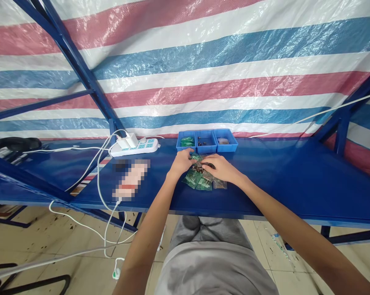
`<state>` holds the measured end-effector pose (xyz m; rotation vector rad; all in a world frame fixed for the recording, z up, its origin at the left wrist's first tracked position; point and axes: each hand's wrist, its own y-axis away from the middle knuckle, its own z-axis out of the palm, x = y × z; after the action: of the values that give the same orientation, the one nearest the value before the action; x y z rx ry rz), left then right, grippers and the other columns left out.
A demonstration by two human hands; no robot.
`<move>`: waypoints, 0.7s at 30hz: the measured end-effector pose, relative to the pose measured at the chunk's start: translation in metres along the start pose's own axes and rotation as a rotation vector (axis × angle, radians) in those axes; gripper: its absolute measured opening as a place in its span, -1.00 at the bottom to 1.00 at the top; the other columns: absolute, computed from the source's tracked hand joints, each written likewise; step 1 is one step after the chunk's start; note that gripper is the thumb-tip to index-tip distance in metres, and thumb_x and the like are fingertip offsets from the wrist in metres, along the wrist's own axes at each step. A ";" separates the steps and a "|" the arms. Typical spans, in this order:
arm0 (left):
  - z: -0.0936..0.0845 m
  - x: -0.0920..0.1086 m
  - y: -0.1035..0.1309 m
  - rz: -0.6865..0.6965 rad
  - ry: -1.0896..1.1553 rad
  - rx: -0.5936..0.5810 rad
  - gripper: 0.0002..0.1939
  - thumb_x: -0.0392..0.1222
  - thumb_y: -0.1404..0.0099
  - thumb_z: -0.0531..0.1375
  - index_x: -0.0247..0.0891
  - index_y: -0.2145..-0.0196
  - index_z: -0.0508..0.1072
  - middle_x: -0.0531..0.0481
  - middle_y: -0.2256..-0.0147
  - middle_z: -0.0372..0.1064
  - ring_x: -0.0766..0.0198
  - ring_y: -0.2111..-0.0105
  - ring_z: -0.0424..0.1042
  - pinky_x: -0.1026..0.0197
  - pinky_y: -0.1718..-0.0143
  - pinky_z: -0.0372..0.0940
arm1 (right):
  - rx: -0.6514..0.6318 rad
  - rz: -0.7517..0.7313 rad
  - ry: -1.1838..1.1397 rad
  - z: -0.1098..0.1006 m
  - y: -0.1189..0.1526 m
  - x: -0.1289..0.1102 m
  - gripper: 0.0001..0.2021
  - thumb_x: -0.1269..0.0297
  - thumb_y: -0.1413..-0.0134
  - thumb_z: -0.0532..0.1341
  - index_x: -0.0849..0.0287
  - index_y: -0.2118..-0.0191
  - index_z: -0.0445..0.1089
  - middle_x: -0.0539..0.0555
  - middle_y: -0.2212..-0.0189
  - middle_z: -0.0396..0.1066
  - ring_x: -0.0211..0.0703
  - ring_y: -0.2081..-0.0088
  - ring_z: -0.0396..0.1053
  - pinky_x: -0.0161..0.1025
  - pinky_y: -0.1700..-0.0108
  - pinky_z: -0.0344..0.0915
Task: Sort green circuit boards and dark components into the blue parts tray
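Several small green and clear plastic packets [204,183] lie on the blue table in front of me, with small dark parts [198,167] among them. My left hand [183,161] is at the upper left of this pile, its fingers bent over a green packet; what they hold, if anything, is too small to tell. My right hand [218,166] reaches in from the right, fingers curled over the pile's upper right side. Just behind the hands stand three blue bins: the left bin [186,150] holds green packets, the middle bin [207,150] a few dark parts, the right bin [226,148] pale packets.
A white power strip [149,146] with plugged-in adapters sits at the back left of the blue table [283,176]. A blurred-out object [132,179] with a white cable lies left of my left arm. Blue metal braces [101,102] rise on both sides before a striped sheet.
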<state>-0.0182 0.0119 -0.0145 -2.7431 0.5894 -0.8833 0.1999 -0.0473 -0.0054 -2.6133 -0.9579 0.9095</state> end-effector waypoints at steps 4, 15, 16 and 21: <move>-0.007 0.003 0.000 -0.052 0.080 -0.003 -0.67 -0.19 -0.15 0.35 -0.25 0.10 0.52 0.03 0.50 0.41 0.16 0.43 0.46 0.21 0.38 0.32 | -0.004 0.003 0.008 0.000 0.000 0.001 -0.73 0.20 -0.34 0.12 0.05 0.13 0.58 0.13 0.06 0.56 0.13 -0.06 0.44 0.06 -0.10 0.34; -0.016 0.014 -0.004 -0.125 0.437 0.184 -0.75 -0.06 -0.18 0.29 -0.24 0.45 0.35 0.09 0.46 0.34 0.33 0.42 0.32 0.26 0.34 0.24 | 0.061 0.100 -0.031 0.000 0.001 -0.001 -0.64 0.19 -0.34 0.09 0.08 -0.17 0.37 0.22 -0.10 0.44 0.16 -0.12 0.40 0.06 -0.05 0.39; -0.016 0.017 -0.004 -0.125 0.502 0.152 -0.74 -0.03 -0.18 0.30 -0.24 0.45 0.36 0.08 0.47 0.33 0.33 0.43 0.31 0.26 0.36 0.23 | 0.100 0.113 -0.055 -0.001 0.001 -0.001 -0.60 0.20 -0.33 0.09 0.08 -0.23 0.29 0.23 -0.11 0.43 0.14 -0.11 0.41 0.03 -0.03 0.40; -0.016 0.028 0.001 -0.157 0.687 -0.056 -0.66 0.09 -0.12 0.36 -0.26 0.38 0.48 0.04 0.48 0.33 0.35 0.49 0.26 0.30 0.49 0.13 | 0.204 0.096 -0.146 -0.005 0.002 0.000 -0.52 0.26 -0.32 0.07 0.05 -0.32 0.11 0.16 0.08 0.51 0.05 0.11 0.51 -0.06 0.12 0.43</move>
<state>-0.0072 -0.0026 0.0126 -2.5107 0.5026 -1.8948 0.2034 -0.0485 -0.0024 -2.4653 -0.7327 1.1698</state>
